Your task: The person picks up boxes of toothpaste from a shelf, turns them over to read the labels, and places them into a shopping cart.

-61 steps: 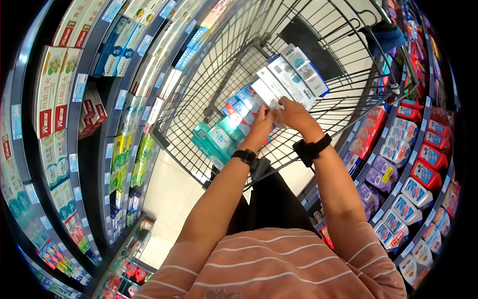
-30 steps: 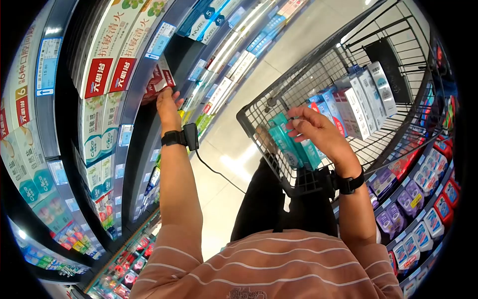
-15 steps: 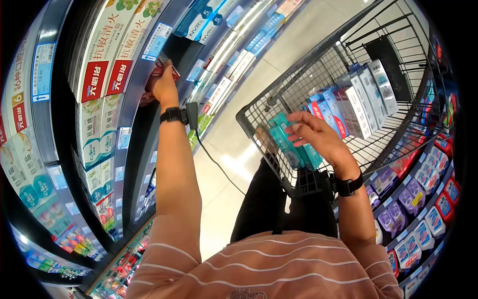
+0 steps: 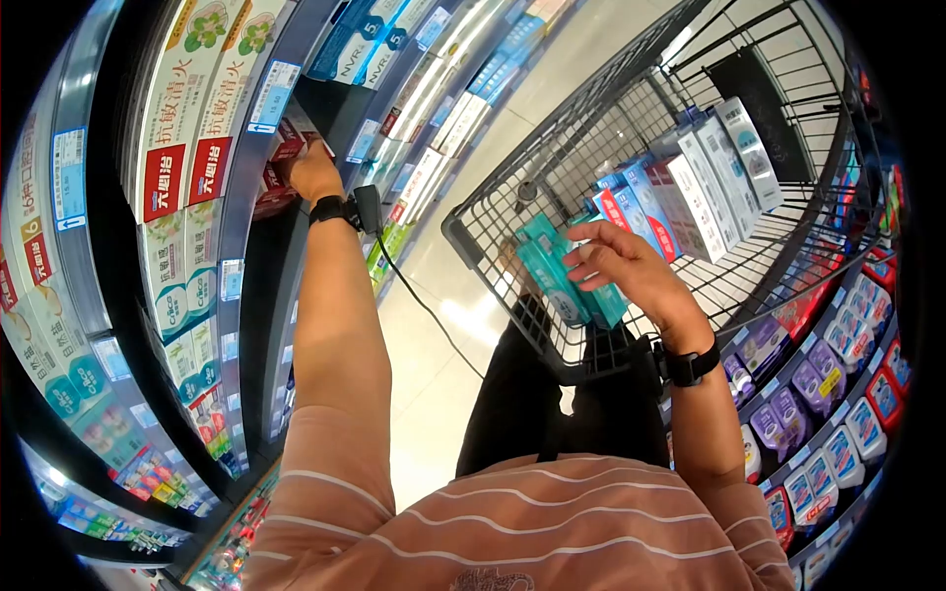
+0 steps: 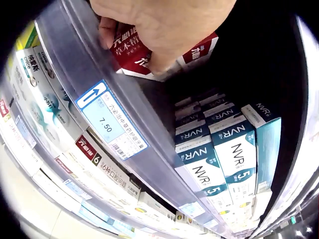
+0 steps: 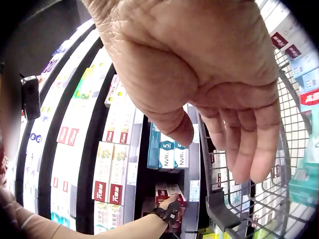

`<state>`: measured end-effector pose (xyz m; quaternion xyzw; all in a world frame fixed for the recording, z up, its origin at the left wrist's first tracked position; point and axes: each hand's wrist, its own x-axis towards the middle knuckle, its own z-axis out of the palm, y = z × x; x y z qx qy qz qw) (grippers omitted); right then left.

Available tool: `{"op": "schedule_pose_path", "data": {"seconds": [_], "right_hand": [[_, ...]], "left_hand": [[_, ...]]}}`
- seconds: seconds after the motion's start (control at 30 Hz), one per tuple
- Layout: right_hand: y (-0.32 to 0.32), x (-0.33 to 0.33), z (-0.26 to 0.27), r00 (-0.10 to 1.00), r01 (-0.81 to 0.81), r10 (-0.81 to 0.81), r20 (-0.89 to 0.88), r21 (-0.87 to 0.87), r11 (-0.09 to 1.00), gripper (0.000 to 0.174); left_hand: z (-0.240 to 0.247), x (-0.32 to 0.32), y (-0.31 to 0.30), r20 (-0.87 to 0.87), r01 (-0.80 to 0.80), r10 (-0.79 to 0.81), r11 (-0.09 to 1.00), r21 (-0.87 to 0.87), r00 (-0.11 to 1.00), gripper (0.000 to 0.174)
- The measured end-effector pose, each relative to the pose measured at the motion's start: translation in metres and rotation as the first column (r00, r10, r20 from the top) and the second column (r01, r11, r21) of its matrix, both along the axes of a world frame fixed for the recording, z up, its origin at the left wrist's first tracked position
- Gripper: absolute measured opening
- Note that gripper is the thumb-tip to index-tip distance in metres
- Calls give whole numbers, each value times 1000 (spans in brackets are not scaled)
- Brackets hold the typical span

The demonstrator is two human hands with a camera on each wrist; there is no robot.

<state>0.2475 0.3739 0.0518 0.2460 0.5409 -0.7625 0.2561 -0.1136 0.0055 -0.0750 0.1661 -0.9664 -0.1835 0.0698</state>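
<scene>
Gripping a red box [image 5: 128,50] on shelf [image 5: 75,64] with left hand [image 4: 313,173]; holding right hand [image 4: 626,266] loose, empty, over cart [image 4: 471,264]. Next, probably: easing box out past shelf lip.

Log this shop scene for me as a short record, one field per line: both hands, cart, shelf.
left hand: grips a red box on the shelf
right hand: open, holds nothing, over the teal boxes
cart: wire, also holds blue boxes and white boxes
price tag: reads 7.50, on the shelf edge under the red box
NVR boxes: in a row beyond the red box
</scene>
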Motion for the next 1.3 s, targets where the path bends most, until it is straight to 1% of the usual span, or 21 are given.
{"op": "schedule_pose_path", "data": {"seconds": [0.03,0.13,0.2,0.27,0.33,0.37,0.4,0.43,0.47,0.53,0.63,0.73,0.77,0.8,0.87,1.0,1.03,1.13,1.17,1.3], "right_hand": [[1,0,0,1000,-6,6,0,7,1000,39],[3,1,-1,1000,-11,11,4,2,1000,40],[4,1,-1,1000,-15,15,5,-7,1000,40],[5,1,-2,1000,-23,24,10,-7,1000,40],[5,-1,-1,999,-35,35,12,0,999,40],[4,-1,-1,999,-32,32,15,-2,999,40],[3,-1,-2,999,-29,29,18,-4,1000,40],[3,-1,-2,999,-25,25,21,-4,1000,40],[2,-1,-1,1000,-24,24,20,-13,1000,40],[1,-1,1,1000,-20,21,17,-28,999,39],[-1,-1,1,999,-42,42,2,-39,998,39],[-3,-3,2,999,-52,52,14,-35,998,38],[-4,-5,4,998,-54,54,15,-44,998,38],[-4,-6,6,998,-55,56,16,-52,997,38],[-6,-10,9,998,-55,55,11,-64,996,38],[-14,-17,13,998,-58,57,-17,-95,994,38],[-16,-19,12,998,-58,56,-26,-106,993,38],[-20,-24,14,997,-62,57,-46,-114,992,38],[-22,-26,14,997,-61,56,-51,-111,992,39],[-31,-30,13,997,-54,46,-63,-123,991,39]], "left_hand": [[11,7,8,8,-7,7,999,42,1000,56],[45,31,43,17,-101,100,992,79,995,57],[28,15,21,4,-8,8,999,31,1000,62],[21,10,17,-21,-9,10,999,49,1000,67],[26,8,23,-63,-98,107,987,131,992,74],[18,1,16,-49,-119,133,970,213,990,73],[-1,-13,-2,-32,-141,157,946,293,987,72],[-1,-15,-3,-14,-163,181,914,371,983,72],[-3,-13,-3,-30,-167,201,877,450,979,63],[29,10,24,-56,-163,244,784,600,968,43],[52,22,27,2,-124,169,715,688,986,41],[75,41,33,15,-54,70,599,799,997,40],[82,46,35,46,-72,60,574,815,997,43],[90,54,39,69,-73,30,557,828,997,41],[96,67,39,98,-60,-55,472,880,994,40],[112,103,46,129,-97,-72,339,936,989,37],[115,111,46,162,-132,-71,319,939,984,36],[127,137,54,159,-140,-40,303,943,986,36],[126,143,48,172,-143,-81,284,948,982,38],[134,181,55,227,-202,-69,262,944,971,39]]}}
